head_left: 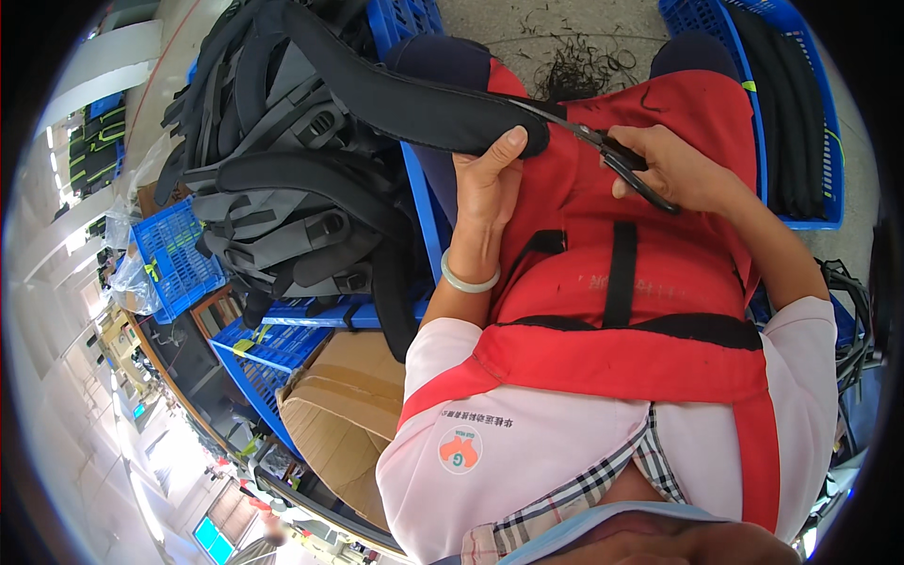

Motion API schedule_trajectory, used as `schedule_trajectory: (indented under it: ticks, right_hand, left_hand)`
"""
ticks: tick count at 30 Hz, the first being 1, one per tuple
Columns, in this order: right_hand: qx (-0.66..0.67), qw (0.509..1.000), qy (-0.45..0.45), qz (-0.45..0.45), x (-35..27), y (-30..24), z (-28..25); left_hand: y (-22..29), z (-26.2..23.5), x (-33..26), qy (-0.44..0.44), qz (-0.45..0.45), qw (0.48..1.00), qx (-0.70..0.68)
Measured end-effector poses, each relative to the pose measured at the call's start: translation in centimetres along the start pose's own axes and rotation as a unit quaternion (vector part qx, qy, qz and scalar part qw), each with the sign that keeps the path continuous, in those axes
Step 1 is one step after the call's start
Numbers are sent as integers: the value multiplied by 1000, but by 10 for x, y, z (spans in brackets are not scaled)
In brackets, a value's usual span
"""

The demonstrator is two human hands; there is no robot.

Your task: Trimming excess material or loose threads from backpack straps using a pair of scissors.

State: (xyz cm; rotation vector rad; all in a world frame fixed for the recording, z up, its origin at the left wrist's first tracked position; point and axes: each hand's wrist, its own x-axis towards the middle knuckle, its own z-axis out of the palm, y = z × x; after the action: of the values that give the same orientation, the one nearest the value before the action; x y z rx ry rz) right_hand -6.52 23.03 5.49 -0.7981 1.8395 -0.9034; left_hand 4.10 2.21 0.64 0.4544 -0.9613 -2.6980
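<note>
A padded black shoulder strap [405,102] stretches from the pile at upper left to my lap. My left hand [488,184] grips it near its rounded end, thumb on top and the other fingers underneath. In my right hand [673,168] is a pair of scissors [573,128] with black handles and metal blades. The blades point left and lie along the upper edge of the strap's end. Whether they touch the fabric, I cannot tell. Beneath both hands spreads my red apron [621,273].
Grey and black padded straps with buckles [292,188] are heaped on the left. A blue crate [824,224] with black padded pieces stands at upper right. Dark trimmings [589,66] litter the floor ahead. A cardboard box [344,400] and another blue crate [179,254] are at left.
</note>
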Motion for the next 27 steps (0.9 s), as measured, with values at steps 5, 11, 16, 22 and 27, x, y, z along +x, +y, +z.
schedule_trajectory:
  ticks: [5,11,16,22,27]
  right_hand:
    - [-22,998,45,-27,-3,-4,1]
    - [-32,999,18,37,-1,-7,-12]
    - [-61,997,10,38,1,-8,-11]
    - [-96,995,19,-5,3,-12,-10]
    - [-139,989,17,-37,5,-18,-13]
  left_hand:
    - [-3,-1,-1,-18,11,999,28]
    - [-2,0,-4,11,-15,1000,-7]
    - [4,-3,-6,30,-21,999,-22]
    - [-5,-2,-9,26,9,999,21]
    - [-4,-3,-10,13,10,999,29]
